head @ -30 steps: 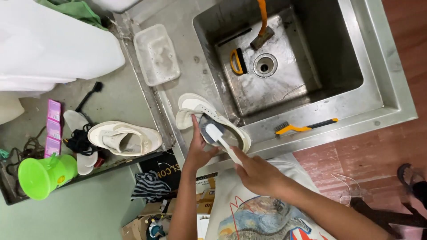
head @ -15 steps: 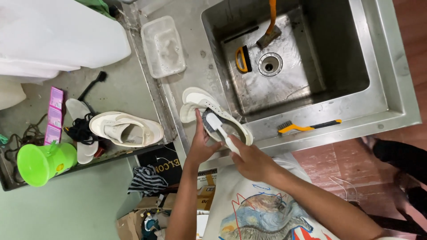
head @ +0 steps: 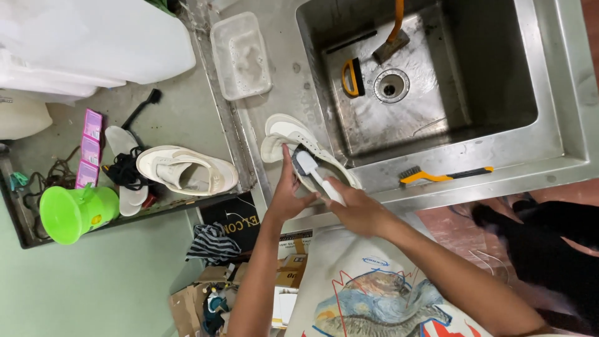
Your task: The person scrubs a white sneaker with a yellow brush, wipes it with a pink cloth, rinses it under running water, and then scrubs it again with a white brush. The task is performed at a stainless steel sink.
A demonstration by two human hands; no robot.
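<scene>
A white sneaker [head: 288, 136] lies on the steel counter at the sink's near left corner. My left hand [head: 288, 191] grips its side and holds it in place. My right hand [head: 356, 210] is closed on the white handle of a scrub brush [head: 310, 170], whose head sits in the shoe's opening. A second white sneaker [head: 187, 170] lies on its side on the grey shelf to the left, apart from both hands.
The steel sink [head: 561, 93] holds a yellow-handled tool [head: 352, 77] and an orange-handled tool [head: 393, 31]. A yellow wire brush [head: 444, 176] lies on its front rim. A clear plastic tub [head: 241, 56], green jug [head: 75, 213], pink packets [head: 89, 148] and insoles [head: 121, 168] sit left. Another person's dark-clad leg [head: 549, 231] is at the right.
The brush head has moved a little further into the shoe. The view has shifted, so everything sits more to the right and higher. A dark-clad person has come in at the right.
</scene>
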